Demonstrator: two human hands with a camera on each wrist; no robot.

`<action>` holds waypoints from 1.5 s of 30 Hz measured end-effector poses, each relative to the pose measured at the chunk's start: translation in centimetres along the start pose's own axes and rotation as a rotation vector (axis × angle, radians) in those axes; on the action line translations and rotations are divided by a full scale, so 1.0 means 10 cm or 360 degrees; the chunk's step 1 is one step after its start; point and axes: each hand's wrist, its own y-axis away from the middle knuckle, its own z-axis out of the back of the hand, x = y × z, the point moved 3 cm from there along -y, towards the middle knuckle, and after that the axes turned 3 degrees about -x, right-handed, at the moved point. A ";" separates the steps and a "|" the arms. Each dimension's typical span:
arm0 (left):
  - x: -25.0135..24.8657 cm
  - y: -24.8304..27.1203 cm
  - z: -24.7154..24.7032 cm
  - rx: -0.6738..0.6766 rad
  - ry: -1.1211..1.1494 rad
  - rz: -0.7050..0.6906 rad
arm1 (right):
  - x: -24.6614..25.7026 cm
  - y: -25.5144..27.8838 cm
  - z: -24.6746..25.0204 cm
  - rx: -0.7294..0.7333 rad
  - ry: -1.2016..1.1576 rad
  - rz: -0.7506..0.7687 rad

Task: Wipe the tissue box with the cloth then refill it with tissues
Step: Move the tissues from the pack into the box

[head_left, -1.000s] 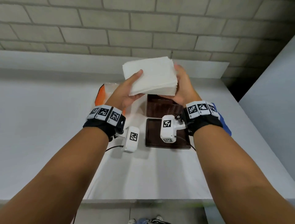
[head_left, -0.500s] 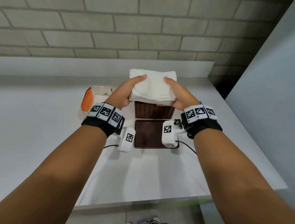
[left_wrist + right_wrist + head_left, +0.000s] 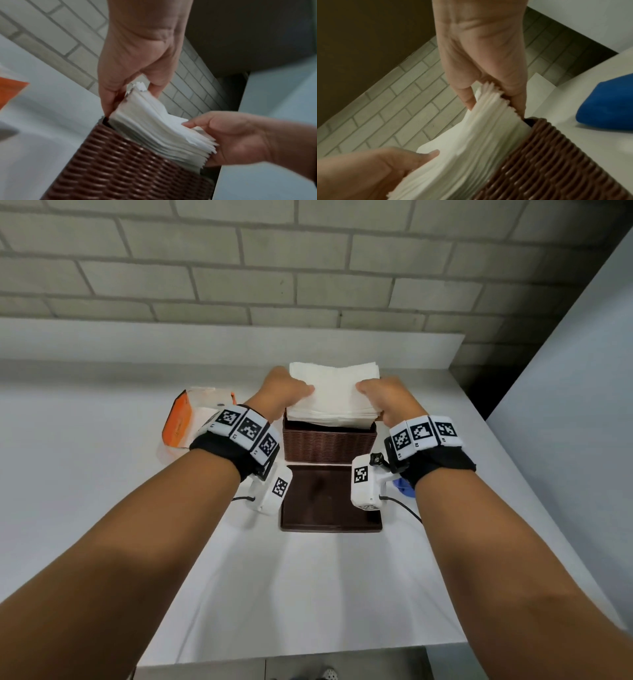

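A brown woven tissue box (image 3: 329,441) (image 3: 120,169) (image 3: 556,162) stands open on the white counter. A thick stack of white tissues (image 3: 334,395) (image 3: 159,129) (image 3: 471,148) sits partly inside its top, most of it above the rim. My left hand (image 3: 284,392) (image 3: 135,86) grips the stack's left end, thumb on top. My right hand (image 3: 387,397) (image 3: 494,97) grips the right end the same way. The box's flat brown lid (image 3: 329,501) lies on the counter in front of the box. The blue cloth (image 3: 404,486) (image 3: 607,105) lies to the right, mostly hidden by my right wrist.
An orange and clear tissue wrapper (image 3: 191,419) lies left of the box. A brick wall (image 3: 308,268) rises behind the counter's raised back edge. A grey panel (image 3: 582,405) borders the counter on the right. The counter's front edge (image 3: 291,655) is near me.
Both hands have brought the tissue stack down from mid-air above the counter into the open top of the woven box. The head view has shifted slightly.
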 end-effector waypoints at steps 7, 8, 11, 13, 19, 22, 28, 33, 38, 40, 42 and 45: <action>-0.02 -0.03 -0.06 -0.0156 -0.0732 -0.0164 | 0.05 -0.10 -0.05 -0.0090 0.0743 0.0184; -0.03 -0.04 -0.07 -0.0151 -0.0803 -0.0182 | 0.06 -0.11 -0.06 -0.0094 0.0861 0.0230; -0.05 -0.05 -0.15 -0.0038 -0.0957 -0.0226 | 0.10 -0.09 -0.12 -0.0090 0.1127 0.0225; -0.05 -0.05 -0.19 -0.0006 -0.0998 -0.0229 | 0.10 -0.08 -0.17 -0.0040 0.1225 0.0211; 0.01 -0.02 -0.24 0.0004 -0.1034 -0.0271 | 0.02 -0.05 -0.26 -0.0014 0.1359 0.0288; 0.04 0.00 -0.19 -0.0100 -0.0966 -0.0426 | 0.02 -0.03 -0.24 -0.0133 0.1350 0.0380; 0.14 0.11 0.07 -0.0382 -0.0853 -0.0594 | 0.12 0.01 -0.40 -0.0201 0.1612 0.0571; 0.36 0.23 0.28 -0.0376 -0.0824 -0.0500 | 0.03 0.03 -0.73 0.0143 0.1707 0.0539; 0.60 0.30 0.48 -0.0406 -0.0816 -0.0383 | 0.00 0.03 -0.82 0.0288 0.1637 0.0406; 0.66 0.32 0.57 -0.0440 -0.0793 -0.0370 | -0.01 0.02 -0.84 0.0351 0.1613 0.0368; 0.71 0.34 0.66 -0.0484 -0.0781 -0.0391 | -0.04 0.00 -0.86 0.0369 0.1624 0.0335; 0.77 0.36 0.78 -0.0595 -0.0816 -0.0420 | -0.04 0.00 -0.87 0.0350 0.1661 0.0315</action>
